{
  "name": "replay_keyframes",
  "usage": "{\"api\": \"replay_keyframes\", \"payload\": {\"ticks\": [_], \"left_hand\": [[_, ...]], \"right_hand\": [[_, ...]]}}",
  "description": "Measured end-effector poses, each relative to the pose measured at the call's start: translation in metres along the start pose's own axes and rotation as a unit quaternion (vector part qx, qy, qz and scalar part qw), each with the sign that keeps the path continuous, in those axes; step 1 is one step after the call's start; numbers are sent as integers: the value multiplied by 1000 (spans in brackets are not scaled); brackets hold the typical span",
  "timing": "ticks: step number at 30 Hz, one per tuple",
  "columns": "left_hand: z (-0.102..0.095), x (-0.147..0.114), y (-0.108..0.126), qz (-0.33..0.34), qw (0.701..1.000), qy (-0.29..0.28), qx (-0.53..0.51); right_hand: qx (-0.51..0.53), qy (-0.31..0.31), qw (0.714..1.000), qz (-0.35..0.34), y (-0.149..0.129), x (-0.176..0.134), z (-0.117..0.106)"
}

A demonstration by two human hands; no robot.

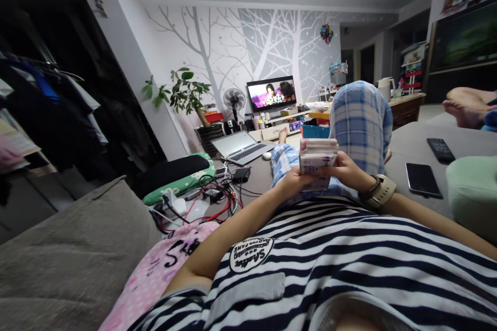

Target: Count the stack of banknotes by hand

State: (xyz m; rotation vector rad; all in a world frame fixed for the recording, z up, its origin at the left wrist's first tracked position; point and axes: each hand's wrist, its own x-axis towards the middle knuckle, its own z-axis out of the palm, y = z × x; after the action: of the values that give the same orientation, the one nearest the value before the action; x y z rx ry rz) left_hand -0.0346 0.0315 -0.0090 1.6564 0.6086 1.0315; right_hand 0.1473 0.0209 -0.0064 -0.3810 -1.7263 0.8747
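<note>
Above my lap, both hands are closed on a pale pink-and-white stack (317, 161) with purplish printing. It looks like layered paper or packets, but I cannot make out its exact kind. My left hand (295, 183) grips its lower left side, while my right hand (348, 169) holds the right side. A pale-banded watch (382, 192) and a dark bracelet are on my right wrist. Just beyond the stack rises my bent knee in blue plaid trousers (359, 126). The fingers behind the stack are hidden.
An open laptop (243, 150) and a white mouse (266, 155) lie ahead to the left, near tangled cables (217, 201). To the right are a phone (423, 179), a remote control (440, 150), a pale green cushion (473, 194) and another person's foot (468, 106).
</note>
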Motion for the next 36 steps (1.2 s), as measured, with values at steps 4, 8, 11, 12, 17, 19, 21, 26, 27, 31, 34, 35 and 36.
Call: {"api": "replay_keyframes", "payload": {"ticks": [4,8,11,12,17,19,21,26,27,31,34,35,36], "left_hand": [[9,1,-5,33,999,4,-22],[17,5,-2,34,996,49,-60],[21,5,8,13,996,41,-77],[22,4,12,4,996,30,-80],[26,-5,25,-67,989,-82,-99],[27,-6,25,-72,988,-87,-107],[27,-6,21,-69,989,-67,-113],[19,-4,8,-105,982,-65,-143],[17,-4,6,-122,979,-78,-141],[11,-6,2,-167,975,-93,-115],[12,-7,2,-162,977,-83,-110],[12,-8,2,-158,978,-83,-110],[13,-8,2,-154,978,-86,-109]], "right_hand": [[-3,-3,1000,-27,-8,0,5],[5,67,997,-29,-5,3,7],[40,87,995,-1,-7,6,5],[60,84,995,15,-9,6,5],[179,-12,977,113,-27,0,5],[200,-33,971,128,-30,-2,6],[205,-22,969,137,-28,-3,6],[230,26,962,148,-19,0,4],[237,37,961,139,-18,1,3],[249,70,960,109,-19,3,3],[255,66,959,107,-21,2,3],[256,59,959,107,-21,1,3],[255,50,960,105,-22,0,3]]}}
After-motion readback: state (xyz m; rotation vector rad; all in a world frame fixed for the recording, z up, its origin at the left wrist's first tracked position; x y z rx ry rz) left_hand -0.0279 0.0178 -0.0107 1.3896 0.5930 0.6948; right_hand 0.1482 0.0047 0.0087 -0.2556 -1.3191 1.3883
